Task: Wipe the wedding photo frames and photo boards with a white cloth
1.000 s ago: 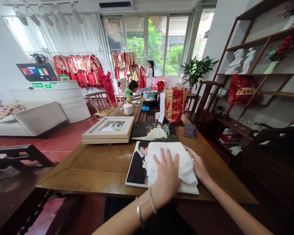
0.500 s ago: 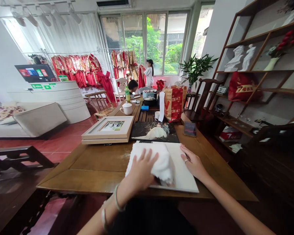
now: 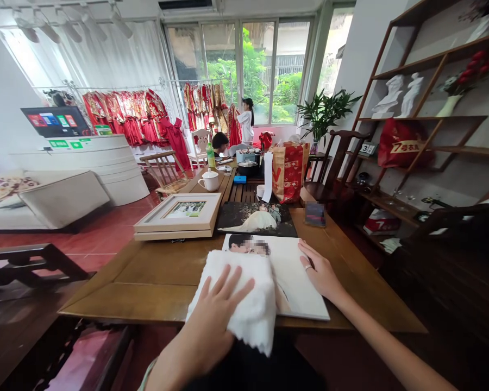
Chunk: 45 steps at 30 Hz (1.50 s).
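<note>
A large wedding photo print (image 3: 291,274) lies flat at the near edge of the wooden table (image 3: 163,269). My left hand (image 3: 214,317) lies spread and flat on a folded white cloth (image 3: 244,296), which covers the print's left part and hangs over the table's front edge. On the print's right edge rests my right hand (image 3: 320,271), fingers stretched out, a ring on one finger. Neither hand grips anything.
A framed photo (image 3: 179,215) and a dark photo print (image 3: 256,218) lie further back, beside a small standing card (image 3: 314,214). Beyond are a teapot (image 3: 210,180), a red gift bag (image 3: 289,171), a chair, wall shelves on the right, and two people by the clothes racks.
My left hand has slid the white cloth from the print's right side to its left and toward me, so it now overhangs the table edge. My right hand stayed on the right edge.
</note>
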Motion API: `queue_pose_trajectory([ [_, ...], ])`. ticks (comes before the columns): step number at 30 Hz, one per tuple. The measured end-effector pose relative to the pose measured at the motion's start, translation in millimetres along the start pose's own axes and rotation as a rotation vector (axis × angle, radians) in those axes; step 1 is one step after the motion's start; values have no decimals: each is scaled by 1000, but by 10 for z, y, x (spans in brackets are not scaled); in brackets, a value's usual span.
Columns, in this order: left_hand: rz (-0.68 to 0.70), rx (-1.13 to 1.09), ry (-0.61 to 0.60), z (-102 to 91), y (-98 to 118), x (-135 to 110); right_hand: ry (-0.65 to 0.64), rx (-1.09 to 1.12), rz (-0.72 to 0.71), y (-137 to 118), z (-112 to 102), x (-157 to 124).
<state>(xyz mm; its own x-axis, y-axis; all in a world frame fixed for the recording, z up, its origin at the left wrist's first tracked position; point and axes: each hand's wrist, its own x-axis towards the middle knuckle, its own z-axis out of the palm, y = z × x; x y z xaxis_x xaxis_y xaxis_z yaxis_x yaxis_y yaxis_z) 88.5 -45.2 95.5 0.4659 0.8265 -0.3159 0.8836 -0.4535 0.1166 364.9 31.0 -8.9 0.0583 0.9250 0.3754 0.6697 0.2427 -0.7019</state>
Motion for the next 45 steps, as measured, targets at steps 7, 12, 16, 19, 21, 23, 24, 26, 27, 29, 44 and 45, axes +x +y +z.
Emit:
queue_pose_trajectory([
  [7,45,-12,-16,-16,30,-104,-4,-4,-1,-30,4,-9],
  [12,26,8,168,-63,-128,485,-11,3,-4,-44,7,-10],
  [16,-9,56,287,-75,-219,908,-5,7,0,-44,25,-8],
  [19,-19,77,291,-67,-217,976,-6,-6,-6,-42,30,-8],
  [21,-30,72,275,-57,-181,883,-6,-14,-11,-39,26,-9],
  [23,-49,63,251,-41,-125,698,-1,-20,-14,-33,20,-11],
  [24,-62,58,228,-26,-95,580,4,-20,-15,-29,17,-11],
  [26,-91,48,160,22,-42,320,14,-13,-17,-18,16,-14],
  [27,-99,46,125,58,-24,188,17,-8,-18,-13,17,-15],
  [29,-91,54,69,144,-12,-51,20,3,-20,-4,24,-19],
  [44,38,12,156,-83,-100,497,-14,1,-12,-47,48,-26],
  [45,54,24,187,-86,-137,631,-13,2,-9,-46,53,-25],
])
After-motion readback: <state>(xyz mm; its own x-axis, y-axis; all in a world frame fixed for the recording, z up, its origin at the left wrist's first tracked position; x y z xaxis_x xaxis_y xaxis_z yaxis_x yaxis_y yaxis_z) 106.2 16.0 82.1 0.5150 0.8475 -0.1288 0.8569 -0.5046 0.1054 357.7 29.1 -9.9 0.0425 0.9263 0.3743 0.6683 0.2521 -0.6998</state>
